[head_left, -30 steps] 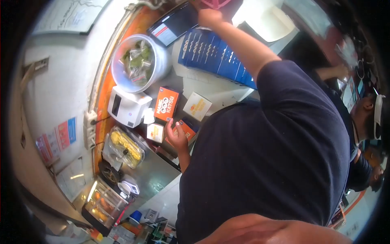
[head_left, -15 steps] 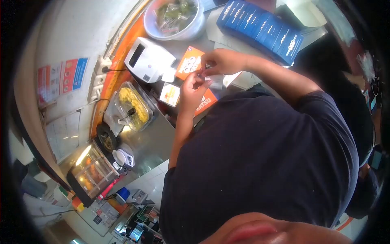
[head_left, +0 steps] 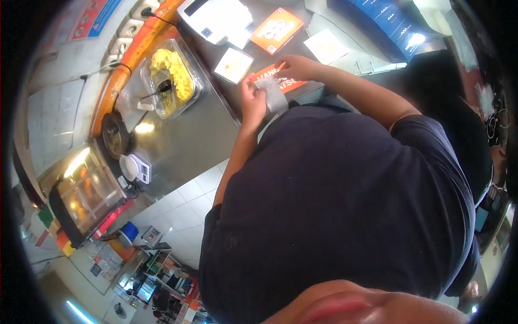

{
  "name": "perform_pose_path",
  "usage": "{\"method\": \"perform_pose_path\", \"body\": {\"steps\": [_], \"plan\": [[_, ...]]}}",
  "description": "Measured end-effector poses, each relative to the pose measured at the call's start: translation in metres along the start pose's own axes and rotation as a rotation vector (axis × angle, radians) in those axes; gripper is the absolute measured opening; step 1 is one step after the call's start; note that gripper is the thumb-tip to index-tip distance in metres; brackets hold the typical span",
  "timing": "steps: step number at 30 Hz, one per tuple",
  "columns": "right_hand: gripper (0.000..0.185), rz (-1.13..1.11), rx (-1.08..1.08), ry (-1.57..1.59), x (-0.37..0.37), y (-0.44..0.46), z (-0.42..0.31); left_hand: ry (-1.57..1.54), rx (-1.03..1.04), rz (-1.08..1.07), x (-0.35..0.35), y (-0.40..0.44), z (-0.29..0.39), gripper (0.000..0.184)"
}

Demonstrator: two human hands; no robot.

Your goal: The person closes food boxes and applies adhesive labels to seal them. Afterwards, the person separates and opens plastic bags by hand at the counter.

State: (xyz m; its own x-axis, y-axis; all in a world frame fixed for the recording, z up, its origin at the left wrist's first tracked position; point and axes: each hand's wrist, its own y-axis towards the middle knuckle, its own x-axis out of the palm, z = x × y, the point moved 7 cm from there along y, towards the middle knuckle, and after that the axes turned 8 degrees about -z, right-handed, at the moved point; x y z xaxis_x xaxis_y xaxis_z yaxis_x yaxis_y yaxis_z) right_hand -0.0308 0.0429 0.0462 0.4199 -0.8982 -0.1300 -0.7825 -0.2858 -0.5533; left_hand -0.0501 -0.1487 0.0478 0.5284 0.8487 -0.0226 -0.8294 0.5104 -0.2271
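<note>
A greyish, partly see-through strip [head_left: 276, 98], perhaps a plastic packet, hangs between my hands over an orange printed box [head_left: 294, 86]. My left hand [head_left: 253, 103] is closed on its left edge, thumb and fingers pinched. From the right, my right hand [head_left: 297, 68] reaches over the same box, its fingers curled together at the strip's upper end. Just above my left hand is a small white box [head_left: 233, 65]. A second orange box [head_left: 276, 30] and a white box with yellow print [head_left: 326, 46] lie farther back.
A white machine [head_left: 216, 20] stands at the back, near blue boxes [head_left: 380, 21] on the right. To the left are a clear tub of yellow food [head_left: 174, 81], a dark round dish [head_left: 115, 134], a scale [head_left: 141, 167] and a lit display case [head_left: 86, 189]. Another person [head_left: 453, 108] is at right.
My right hand has come down from the far top to meet my left hand, and the strip is now between them. The view has shifted, moving the counter items up and left.
</note>
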Motion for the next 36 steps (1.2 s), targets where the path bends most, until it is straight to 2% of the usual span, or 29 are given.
{"method": "perform_pose_path", "body": {"steps": [2, 3, 7, 10, 13, 16, 19, 22, 23, 26, 27, 30, 31, 33, 35, 36], "plan": [[0.049, 0.129, 0.024, -0.141, 0.006, 0.015, 0.019, -0.064, -0.076, -0.02, 0.0, 0.001, -0.016, 0.055], [0.056, 0.069, 0.182, 0.01, 0.013, 0.006, 0.012, -0.1, -0.113, -0.021, 0.001, 0.004, -0.02, 0.055], [0.059, 0.048, 0.108, 0.444, 0.048, 0.015, 0.026, -0.053, -0.222, -0.073, -0.002, -0.005, -0.012, 0.054], [0.059, 0.116, 0.052, 0.261, 0.053, 0.019, 0.035, 0.037, -0.097, -0.033, -0.002, 0.002, -0.019, 0.053], [0.049, 0.212, 0.148, 0.156, 0.049, 0.003, 0.023, 0.101, -0.018, -0.053, -0.008, 0.015, -0.018, 0.05], [0.046, 0.381, 0.057, 0.08, 0.04, 0.005, 0.033, 0.253, 0.121, -0.045, -0.003, 0.031, 0.011, 0.048], [0.051, 0.462, 0.048, 0.058, 0.015, 0.003, 0.029, 0.129, 0.141, -0.076, -0.006, 0.091, -0.033, 0.049], [0.044, 0.525, 0.051, -0.152, -0.024, 0.015, 0.026, 0.617, 0.55, -0.041, 0.009, 0.122, 0.009, 0.053], [0.037, 0.586, -0.034, -0.325, -0.035, 0.027, 0.03, 0.628, 0.53, -0.074, 0.013, 0.136, 0.006, 0.053], [0.03, 0.614, -0.221, -0.576, -0.038, 0.054, 0.047, 0.833, 0.507, -0.144, 0.026, 0.167, -0.001, 0.051], [0.03, 0.429, 0.024, -0.202, -0.031, 0.04, 0.038, 0.957, 0.638, -0.109, 0.033, 0.162, 0.017, 0.049], [0.044, 0.353, 0.111, -0.243, -0.018, 0.04, 0.054, 0.718, 0.332, -0.123, 0.032, 0.183, 0.011, 0.049], [0.047, 0.403, 0.112, -0.204, -0.015, 0.032, 0.056, 0.651, 0.514, -0.006, 0.028, 0.188, 0.013, 0.051], [0.054, 0.493, 0.119, -0.121, -0.005, 0.014, 0.064, 0.622, 0.44, -0.009, 0.025, 0.205, -0.003, 0.053], [0.055, 0.447, 0.087, -0.122, 0.006, 0.011, 0.082, 0.604, 0.391, -0.076, 0.034, 0.199, 0.011, 0.056], [0.056, 0.425, 0.067, -0.128, 0.009, 0.008, 0.085, 0.696, 0.374, -0.101, 0.037, 0.202, 0.006, 0.056]]}}
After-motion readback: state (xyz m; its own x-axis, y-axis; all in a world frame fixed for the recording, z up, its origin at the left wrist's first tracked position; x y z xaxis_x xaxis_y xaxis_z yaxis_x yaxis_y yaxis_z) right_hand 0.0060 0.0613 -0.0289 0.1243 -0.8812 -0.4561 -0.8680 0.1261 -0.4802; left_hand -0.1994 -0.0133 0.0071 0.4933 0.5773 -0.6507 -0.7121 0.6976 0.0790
